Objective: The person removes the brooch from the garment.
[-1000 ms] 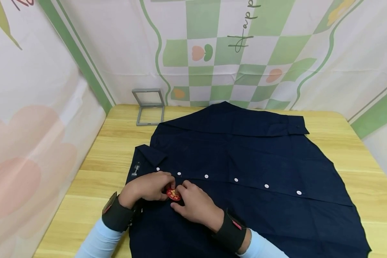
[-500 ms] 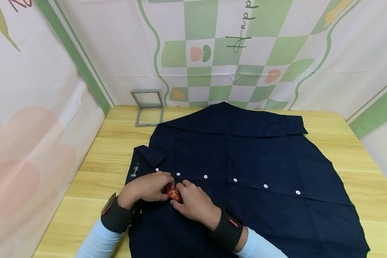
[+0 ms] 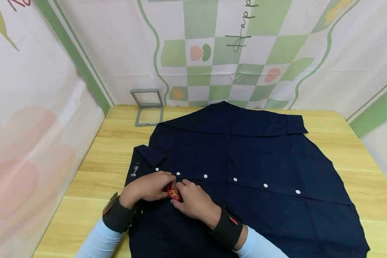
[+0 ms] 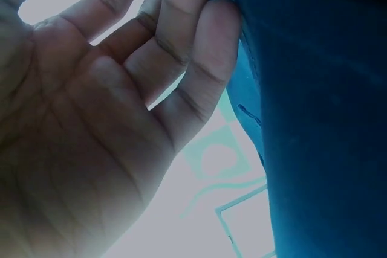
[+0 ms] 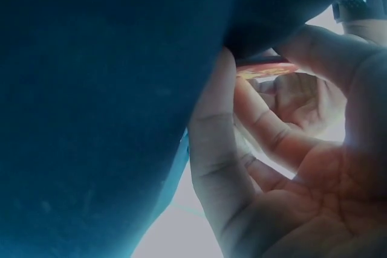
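Observation:
A navy button-up shirt lies spread over the table with its collar to the left. On its chest, below the button line, is a round red badge with a yellow design. My left hand holds the badge's left edge between thumb and curled fingers. From the other side, my right hand grips it, fingers bent over its top and thumb low. Seen in the right wrist view, the badge appears edge-on between the fingertips, close against the dark cloth. Fingers cover much of its rim.
A grey hinged frame stands unfolded at the back left of the wooden table. White buttons run in a row across the shirt. Printed cloth hangs behind and on the left.
Both hands stay at the badge with barely any movement. The badge looks slightly more tilted and more covered by the fingers than a second ago.

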Tool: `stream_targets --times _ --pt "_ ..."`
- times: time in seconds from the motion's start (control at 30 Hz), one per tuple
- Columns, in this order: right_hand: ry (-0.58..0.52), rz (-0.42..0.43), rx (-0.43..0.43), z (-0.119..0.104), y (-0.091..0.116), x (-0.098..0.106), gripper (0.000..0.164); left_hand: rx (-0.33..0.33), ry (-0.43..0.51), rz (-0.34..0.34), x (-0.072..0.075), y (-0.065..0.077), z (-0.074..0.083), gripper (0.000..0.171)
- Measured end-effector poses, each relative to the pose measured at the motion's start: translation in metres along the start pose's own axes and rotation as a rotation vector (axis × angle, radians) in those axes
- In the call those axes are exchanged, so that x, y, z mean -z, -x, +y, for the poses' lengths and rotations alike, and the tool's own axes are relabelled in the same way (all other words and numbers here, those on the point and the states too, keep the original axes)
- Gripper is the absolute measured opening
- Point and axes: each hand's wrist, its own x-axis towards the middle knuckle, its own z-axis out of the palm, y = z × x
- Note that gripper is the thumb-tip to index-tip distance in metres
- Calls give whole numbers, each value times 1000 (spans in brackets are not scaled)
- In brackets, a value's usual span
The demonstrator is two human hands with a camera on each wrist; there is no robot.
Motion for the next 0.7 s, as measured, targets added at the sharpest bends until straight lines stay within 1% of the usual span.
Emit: stream_targets --times 0.13,0.33,0.5,0.7 --pt "14 1 5 0 1 0 27 -13 -10 13 -2 -1 0 15" --pt "13 -9 9 0 1 -1 27 -14 -30 26 -5 -2 0 19" --pt "26 -7 20 0 2 -1 28 1 -33 27 -6 -3 2 22" --pt "62 -5 53 0 3 1 26 33 -10 9 -2 0 4 22"
